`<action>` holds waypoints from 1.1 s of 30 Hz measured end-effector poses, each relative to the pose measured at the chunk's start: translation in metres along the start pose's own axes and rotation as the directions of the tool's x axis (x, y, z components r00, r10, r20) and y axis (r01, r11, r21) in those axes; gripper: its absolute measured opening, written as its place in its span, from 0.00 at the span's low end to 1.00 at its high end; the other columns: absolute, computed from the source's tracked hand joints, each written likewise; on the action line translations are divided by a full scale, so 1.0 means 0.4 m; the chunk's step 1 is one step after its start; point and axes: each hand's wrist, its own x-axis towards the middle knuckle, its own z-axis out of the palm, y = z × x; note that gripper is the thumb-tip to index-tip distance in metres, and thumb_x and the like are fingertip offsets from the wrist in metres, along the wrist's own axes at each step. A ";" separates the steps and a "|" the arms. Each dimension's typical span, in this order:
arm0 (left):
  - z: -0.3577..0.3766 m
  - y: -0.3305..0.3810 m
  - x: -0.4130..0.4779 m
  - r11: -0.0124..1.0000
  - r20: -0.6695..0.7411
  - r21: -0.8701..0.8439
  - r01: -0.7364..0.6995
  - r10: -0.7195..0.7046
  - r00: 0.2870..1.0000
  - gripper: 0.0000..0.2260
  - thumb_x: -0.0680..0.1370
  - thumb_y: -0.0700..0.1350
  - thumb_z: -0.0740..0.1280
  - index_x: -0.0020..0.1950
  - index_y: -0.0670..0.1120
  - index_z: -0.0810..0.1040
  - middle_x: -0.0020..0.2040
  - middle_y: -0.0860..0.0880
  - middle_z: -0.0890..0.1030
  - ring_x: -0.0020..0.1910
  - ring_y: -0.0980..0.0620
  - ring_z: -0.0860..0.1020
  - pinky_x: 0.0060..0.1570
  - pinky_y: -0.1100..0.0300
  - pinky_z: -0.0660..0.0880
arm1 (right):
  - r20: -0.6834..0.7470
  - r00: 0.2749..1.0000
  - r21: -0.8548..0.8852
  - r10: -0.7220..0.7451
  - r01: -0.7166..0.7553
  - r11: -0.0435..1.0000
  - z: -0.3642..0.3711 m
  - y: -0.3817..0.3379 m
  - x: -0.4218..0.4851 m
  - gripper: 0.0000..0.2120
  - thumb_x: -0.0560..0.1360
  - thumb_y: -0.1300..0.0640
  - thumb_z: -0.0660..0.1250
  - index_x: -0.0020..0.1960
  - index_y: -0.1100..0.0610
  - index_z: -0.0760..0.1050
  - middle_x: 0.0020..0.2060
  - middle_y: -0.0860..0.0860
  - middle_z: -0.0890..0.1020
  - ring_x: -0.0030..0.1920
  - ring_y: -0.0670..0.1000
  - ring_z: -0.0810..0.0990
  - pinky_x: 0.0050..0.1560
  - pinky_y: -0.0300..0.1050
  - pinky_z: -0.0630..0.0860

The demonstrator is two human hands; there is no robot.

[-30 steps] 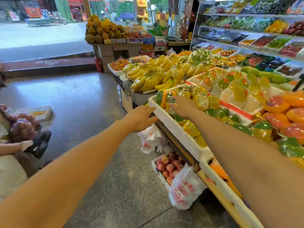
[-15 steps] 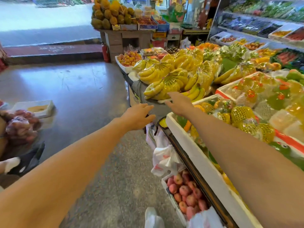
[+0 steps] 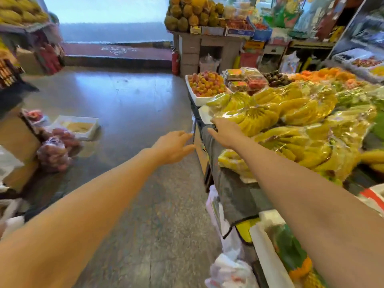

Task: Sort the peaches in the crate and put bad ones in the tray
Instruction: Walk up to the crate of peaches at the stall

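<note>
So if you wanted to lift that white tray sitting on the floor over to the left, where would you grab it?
By its two short end rims, coming down from above with a hand on each side. The white tray lies flat on the floor with an open top and low raised walls, so the rims offer a ready grip; its far side stands apart from the bagged fruit.

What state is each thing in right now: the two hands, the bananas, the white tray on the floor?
left hand: open, empty, reaching forward over the floor
right hand: open, empty, at the edge of the bananas
bananas: piled on the stall, wrapped in clear film
white tray: on the floor, holding something tan, no peaches
plastic bags: hanging beside the stall
</note>
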 end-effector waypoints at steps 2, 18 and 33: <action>-0.016 -0.070 0.077 0.999 -0.006 -0.013 0.030 -0.030 1.000 0.25 0.82 0.55 0.55 0.78 0.48 0.57 0.78 0.45 0.58 0.75 0.44 0.58 0.72 0.47 0.60 | -0.004 1.000 0.007 -0.024 0.024 1.000 0.017 -0.021 0.106 0.23 0.81 0.47 0.58 0.71 0.58 0.67 0.67 0.59 0.73 0.67 0.61 0.71 0.63 0.54 0.70; -0.234 -0.709 0.641 0.994 0.027 -0.039 0.099 -0.098 0.995 0.26 0.82 0.56 0.54 0.78 0.50 0.54 0.78 0.46 0.55 0.76 0.45 0.55 0.73 0.48 0.57 | 0.007 0.996 -0.023 -0.084 0.084 0.996 0.103 -0.263 0.982 0.24 0.81 0.46 0.57 0.73 0.57 0.65 0.70 0.58 0.71 0.68 0.60 0.70 0.66 0.56 0.69; -0.439 -1.416 1.102 0.938 -0.023 -0.105 0.331 -0.335 0.942 0.26 0.82 0.57 0.54 0.78 0.51 0.55 0.78 0.48 0.56 0.77 0.47 0.56 0.73 0.50 0.57 | 0.133 0.955 -0.053 -0.265 0.274 0.960 0.186 -0.637 1.873 0.25 0.82 0.45 0.55 0.75 0.55 0.62 0.71 0.57 0.69 0.70 0.59 0.67 0.67 0.55 0.66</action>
